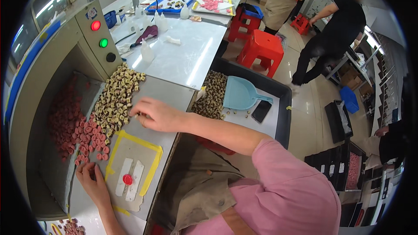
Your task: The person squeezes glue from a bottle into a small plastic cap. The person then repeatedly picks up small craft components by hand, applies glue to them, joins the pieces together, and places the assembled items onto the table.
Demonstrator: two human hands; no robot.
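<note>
At the lower edge of a heap of small round pink pieces (89,135), my left hand (92,182) has its fingers curled down; whatever lies under the fingertips is too small to make out. My right hand (156,115) is beside a pile of small cream pieces with dark sides (117,95). Its thumb and fingers are bent together, and anything between them is hidden. Between my hands, yellow tape frames a flat patch (150,154). Two white strips (138,174) lie there with a round red piece (127,179) across them.
A beige machine housing (93,39) with lit red and green buttons opens at the left. Bottles (147,52) and trays (170,3) stand on the far table. At right, a black bin (285,104) holds a blue dustpan (241,92) and phone (261,111). Red stools (262,50) and people stand beyond.
</note>
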